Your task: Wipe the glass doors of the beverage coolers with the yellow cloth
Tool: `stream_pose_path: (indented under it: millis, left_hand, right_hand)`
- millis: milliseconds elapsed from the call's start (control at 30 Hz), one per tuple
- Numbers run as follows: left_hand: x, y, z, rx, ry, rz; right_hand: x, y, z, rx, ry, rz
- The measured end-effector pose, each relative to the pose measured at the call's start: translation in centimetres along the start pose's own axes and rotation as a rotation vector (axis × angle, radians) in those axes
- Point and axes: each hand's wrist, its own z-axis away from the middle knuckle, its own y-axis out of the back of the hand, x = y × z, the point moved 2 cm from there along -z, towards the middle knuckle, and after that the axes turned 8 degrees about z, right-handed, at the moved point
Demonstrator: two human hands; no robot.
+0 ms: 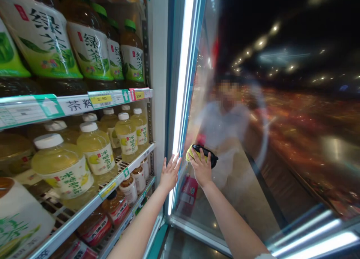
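Note:
My right hand (201,166) is pressed on a yellow and black cloth-like pad (213,157), which lies against the glass door (236,199). Its fingers are spread over the pad. To the left, my left hand (170,173) has its fingers stretched out beside the lit strip (181,86) at the door's edge; nothing shows in it. The glass carries a blurred reflection of a person, and hazy smears show on it around the pad. Whatever lies under my right palm is hidden.
Shelves at the left hold green tea bottles (94,48) above, yellow drink bottles (66,169) in the middle and red-labelled bottles (97,225) below. A price rail (77,104) edges the upper shelf. The door's bottom frame (199,234) runs below my hands.

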Motion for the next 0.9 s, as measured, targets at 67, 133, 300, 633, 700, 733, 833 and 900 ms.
stream_pose_path:
  millis: [67,133,300,633,700,733,833,900]
  left_hand:
    - [-0.3,0.1,0.5,0.003,-0.01,-0.004]
    - [-0.5,0.2,0.9,0.006,-0.014,-0.014]
    - [-1.0,0.9,1.6,-0.004,0.015,-0.035]
    - [-1.4,1.3,2.2,-0.005,-0.003,-0.06]
    - [-1.5,1.5,2.3,0.002,-0.007,-0.069]
    - [-1.6,1.6,2.3,0.005,-0.01,-0.072]
    - [-1.9,1.8,2.3,0.018,-0.02,-0.08]
    - [-2.0,1.9,2.4,0.027,-0.03,-0.086]
  right_hand:
    - [-0.2,-1.0,0.5,-0.02,0.099,-0.01]
    - [0.0,-1.6,0.8,-0.024,0.204,-0.016]
    - [-0.2,-1.2,-0.9,0.112,0.255,-0.033]
    - [-2.3,-3.9,-1.4,0.3,0.557,0.053]
    - [-1.9,-3.4,-2.8,0.289,0.619,0.056]
    - [-1.7,-2.9,-3.6,0.285,0.618,0.055]
    - [-1.1,-1.2,-5.7,0.297,0.5,0.032]
    - [-1.1,-0.6,-6.0,0.315,0.417,0.017]
